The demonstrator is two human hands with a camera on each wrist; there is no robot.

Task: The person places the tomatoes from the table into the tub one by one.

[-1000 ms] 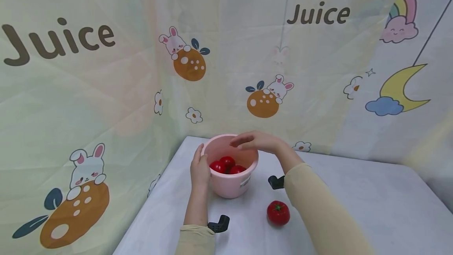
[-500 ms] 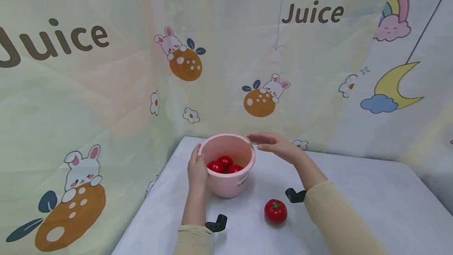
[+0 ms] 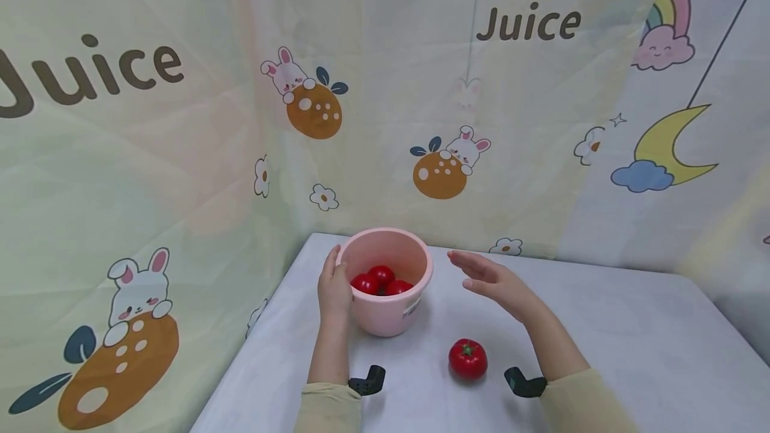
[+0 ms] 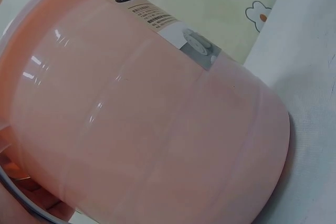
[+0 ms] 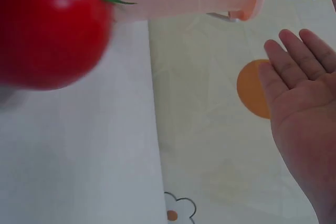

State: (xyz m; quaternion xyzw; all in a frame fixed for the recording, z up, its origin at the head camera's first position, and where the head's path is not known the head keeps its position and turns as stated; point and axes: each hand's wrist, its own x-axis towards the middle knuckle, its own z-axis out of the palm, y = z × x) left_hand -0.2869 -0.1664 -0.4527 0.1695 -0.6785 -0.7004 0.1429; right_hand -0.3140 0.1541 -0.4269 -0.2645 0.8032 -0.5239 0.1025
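Observation:
A pink bucket [image 3: 385, 318] stands on the white table, several red tomatoes [image 3: 381, 276] lying inside it. My left hand [image 3: 334, 293] grips the bucket's left side at the rim. Up close, the left wrist view has the bucket's wall [image 4: 147, 103] with a printed label. To the right of the bucket, in the air, is my right hand [image 3: 490, 280], fingers extended and holding nothing. The right wrist view shows its bare palm [image 5: 310, 108]. One more tomato [image 3: 468, 359] with a green stem sits on the table, nearer than the bucket and between the two forearms.
The white-covered table [image 3: 631, 339] stretches away to the right. A printed cloth backdrop [image 3: 373, 172] rises close behind the bucket and along the left side. Small black devices [image 3: 525, 383] are worn on both wrists.
My right hand has moved from above the bucket's mouth out to the right and back toward me. The left hand stays on the bucket. The head view has shifted slightly.

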